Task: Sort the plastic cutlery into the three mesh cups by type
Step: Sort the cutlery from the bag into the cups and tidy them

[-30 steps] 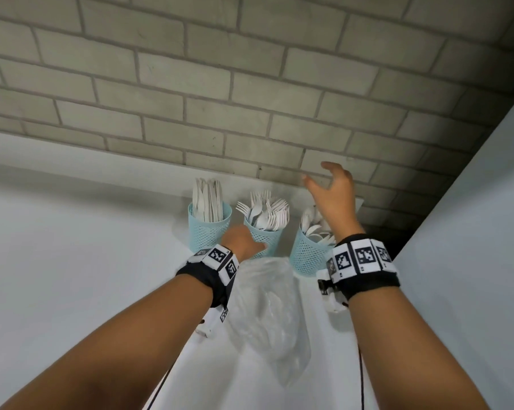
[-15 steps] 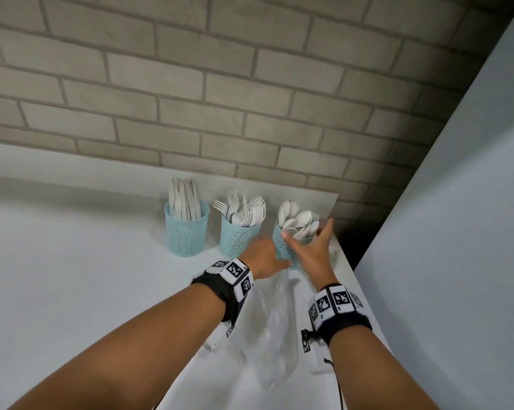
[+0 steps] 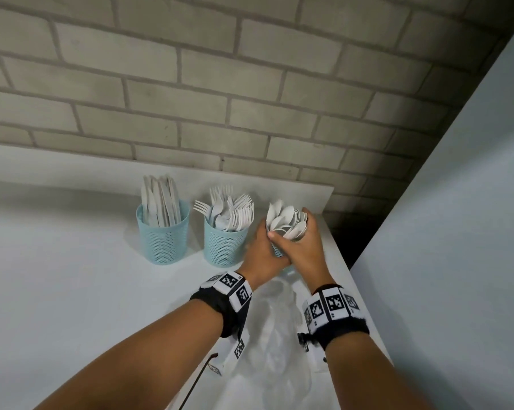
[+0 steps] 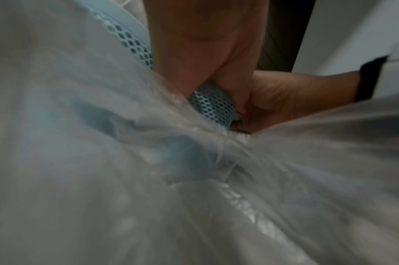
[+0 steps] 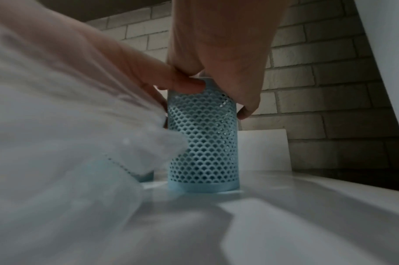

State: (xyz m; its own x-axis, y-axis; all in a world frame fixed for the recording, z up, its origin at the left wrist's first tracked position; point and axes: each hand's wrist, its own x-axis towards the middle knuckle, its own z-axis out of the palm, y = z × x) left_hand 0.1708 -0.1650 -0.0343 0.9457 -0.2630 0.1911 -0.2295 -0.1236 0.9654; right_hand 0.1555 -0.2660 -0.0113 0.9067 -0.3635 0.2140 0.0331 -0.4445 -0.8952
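Three pale-blue mesh cups stand in a row on the white counter (image 3: 72, 291). The left cup (image 3: 162, 235) holds knives and the middle cup (image 3: 224, 244) holds forks. The spoon cup (image 5: 203, 139) is on the right, its white spoons (image 3: 288, 221) sticking out. My right hand (image 3: 304, 247) grips the spoon cup at its rim, thumb in front, fingers behind. My left hand (image 3: 260, 250) lies against that cup's left side and holds the bunched neck of a clear plastic bag (image 3: 279, 335). Both hands hide most of the cup in the head view.
A brick wall (image 3: 250, 99) rises behind the counter's raised back ledge (image 3: 279, 184). A white panel (image 3: 457, 232) closes off the right side, with a dark gap (image 3: 347, 232) beside the counter's right edge. The bag drapes over the counter under both wrists.
My right hand came down from the air above the cups and closed on the spoon cup. My left hand moved right with the bag, up against the same cup.
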